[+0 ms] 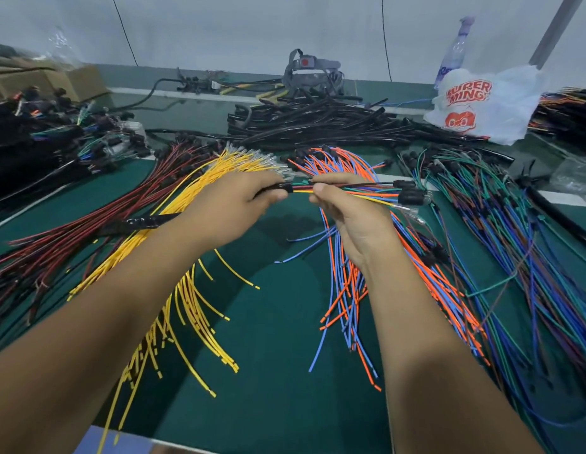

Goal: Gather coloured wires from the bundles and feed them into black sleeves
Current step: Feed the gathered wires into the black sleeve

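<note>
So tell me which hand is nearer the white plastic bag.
Right. The right hand pinches the wire bunch at centre, with the bag beyond it, up and to its right. The left hand, gripping the black sleeve, sits farther left.

Both bare forearms reach forward from the bottom corners and close in toward each other at mid-frame. The left hand point(231, 204) is turned back-up, fingers curled and pinching at the tips. The right hand point(345, 209) faces it thumb-up, fingers folded and thumb pressed in. The two hands sit just beside each other, fingertips nearly meeting.
</note>
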`<state>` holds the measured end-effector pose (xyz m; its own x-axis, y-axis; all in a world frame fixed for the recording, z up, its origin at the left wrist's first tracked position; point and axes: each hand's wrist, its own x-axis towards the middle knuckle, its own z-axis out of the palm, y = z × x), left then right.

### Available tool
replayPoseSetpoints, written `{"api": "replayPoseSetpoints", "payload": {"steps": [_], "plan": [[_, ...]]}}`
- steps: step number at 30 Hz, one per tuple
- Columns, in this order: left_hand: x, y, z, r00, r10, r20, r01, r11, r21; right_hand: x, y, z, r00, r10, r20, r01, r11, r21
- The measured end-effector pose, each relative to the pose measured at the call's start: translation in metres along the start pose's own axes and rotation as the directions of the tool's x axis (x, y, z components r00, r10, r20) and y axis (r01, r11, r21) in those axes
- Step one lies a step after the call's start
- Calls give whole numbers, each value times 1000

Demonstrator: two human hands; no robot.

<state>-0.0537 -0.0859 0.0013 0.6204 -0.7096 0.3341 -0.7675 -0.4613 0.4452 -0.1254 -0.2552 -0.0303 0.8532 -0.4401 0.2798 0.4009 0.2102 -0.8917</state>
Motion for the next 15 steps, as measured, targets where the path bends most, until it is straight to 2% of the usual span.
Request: {"api": "replayPoseSetpoints", "payload": {"steps": [2,3,6,8,10,12,15], "plan": [[0,0,0,1000,3,-14,-3,1000,-16,1,1,-1,1000,-20,9,21,997,-75],[0,0,0,1000,6,-31,-5,1000,30,2,2,-2,999,-29,13,31,992,-121],[0,-1,0,996,58,-69,-35,951,308,3,4,-4,998,-36,44,45,972,-230],[1,-1,0,996,91,-13,-78,915,396,2,6,-3,996,-21,81,42,965,-259],[1,0,2,994,98,39,-105,910,400,1,6,0,994,-12,108,42,958,-282],[0,0,4,994,109,32,-112,917,384,1,6,5,994,10,110,18,966,-257],[-4,2,12,991,131,-29,-114,936,332,1,3,12,991,114,74,-109,991,-74]]}}
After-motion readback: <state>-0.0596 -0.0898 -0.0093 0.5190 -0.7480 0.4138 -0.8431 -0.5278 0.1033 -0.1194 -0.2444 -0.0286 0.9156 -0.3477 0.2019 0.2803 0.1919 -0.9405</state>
